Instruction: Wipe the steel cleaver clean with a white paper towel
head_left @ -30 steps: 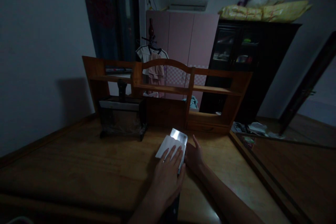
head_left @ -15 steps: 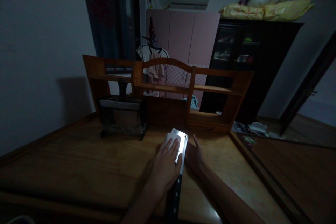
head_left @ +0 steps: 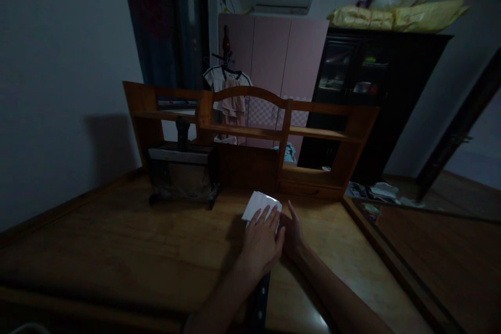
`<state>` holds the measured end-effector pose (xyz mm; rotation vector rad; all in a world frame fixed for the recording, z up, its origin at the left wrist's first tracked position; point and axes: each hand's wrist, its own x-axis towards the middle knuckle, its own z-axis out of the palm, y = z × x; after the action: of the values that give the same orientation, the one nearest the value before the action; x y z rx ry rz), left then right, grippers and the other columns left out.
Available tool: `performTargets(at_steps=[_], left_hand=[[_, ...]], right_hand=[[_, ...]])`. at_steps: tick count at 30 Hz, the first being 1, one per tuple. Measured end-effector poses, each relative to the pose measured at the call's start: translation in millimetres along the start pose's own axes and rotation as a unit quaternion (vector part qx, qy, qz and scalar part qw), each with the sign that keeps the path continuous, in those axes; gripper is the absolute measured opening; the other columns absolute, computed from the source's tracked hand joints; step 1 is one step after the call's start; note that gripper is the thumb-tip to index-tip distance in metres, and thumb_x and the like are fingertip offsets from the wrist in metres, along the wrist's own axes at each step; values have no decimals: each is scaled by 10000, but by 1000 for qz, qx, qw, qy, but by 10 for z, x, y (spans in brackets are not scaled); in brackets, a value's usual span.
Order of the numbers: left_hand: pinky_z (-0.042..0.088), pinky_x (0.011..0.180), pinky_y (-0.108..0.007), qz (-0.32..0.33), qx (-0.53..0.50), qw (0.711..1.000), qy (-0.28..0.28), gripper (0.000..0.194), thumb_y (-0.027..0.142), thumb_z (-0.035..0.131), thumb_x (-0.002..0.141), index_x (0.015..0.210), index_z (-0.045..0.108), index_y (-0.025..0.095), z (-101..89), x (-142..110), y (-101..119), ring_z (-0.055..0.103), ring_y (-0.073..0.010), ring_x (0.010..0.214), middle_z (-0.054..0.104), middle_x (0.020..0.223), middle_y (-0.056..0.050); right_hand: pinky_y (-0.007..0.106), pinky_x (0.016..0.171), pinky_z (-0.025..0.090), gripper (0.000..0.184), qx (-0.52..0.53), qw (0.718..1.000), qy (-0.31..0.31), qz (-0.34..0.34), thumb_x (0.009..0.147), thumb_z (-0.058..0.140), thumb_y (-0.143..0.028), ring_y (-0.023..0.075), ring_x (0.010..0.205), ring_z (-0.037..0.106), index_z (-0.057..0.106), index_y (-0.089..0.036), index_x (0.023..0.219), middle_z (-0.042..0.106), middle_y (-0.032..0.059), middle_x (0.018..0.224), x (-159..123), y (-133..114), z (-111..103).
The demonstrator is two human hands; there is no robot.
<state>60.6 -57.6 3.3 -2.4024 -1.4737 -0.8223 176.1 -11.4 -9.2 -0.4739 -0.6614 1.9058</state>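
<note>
Cleaver (head_left: 262,298) lies over surface (head_left: 164,255); left hand (head_left: 263,242) rests flat on white sheet (head_left: 258,204) covering blade, fingers extended. Right hand (head_left: 292,229) alongside, grip unclear. Judged mid-wipe; amounts done and left cannot be told.

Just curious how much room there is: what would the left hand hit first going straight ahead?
Probably the wooden shelf unit, beyond the white sheet under the left hand; depth is hard to judge.
</note>
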Motion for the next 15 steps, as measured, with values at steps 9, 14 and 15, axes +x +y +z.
performTargets(at_steps=[9,14,15], left_hand=[[238,1158,-394,-3,15,1000,10,465,390,288,984,1374,461,205,-53,-56,-41,338,-187,1373,434,1450,-14],[246,1151,-409,-4,31,999,16,466,383,301,980,1390,440,211,-116,-94,-111,347,-206,1369,427,1455,-23],[245,1151,-415,-5,32,999,15,468,385,303,978,1389,442,208,-130,-102,-131,347,-211,1368,425,1456,-26]], right_hand=[[404,983,429,482,4,1000,-9,-9,898,408,-508,260,1014,653,682,-112,874,734,128,906,26,16,11],[420,918,468,532,4,999,-47,-5,894,394,-555,258,979,660,661,-109,1005,731,123,943,43,26,-19],[423,901,476,542,1,999,-47,-2,888,398,-569,259,962,665,657,-111,1017,733,121,933,47,30,-31]])
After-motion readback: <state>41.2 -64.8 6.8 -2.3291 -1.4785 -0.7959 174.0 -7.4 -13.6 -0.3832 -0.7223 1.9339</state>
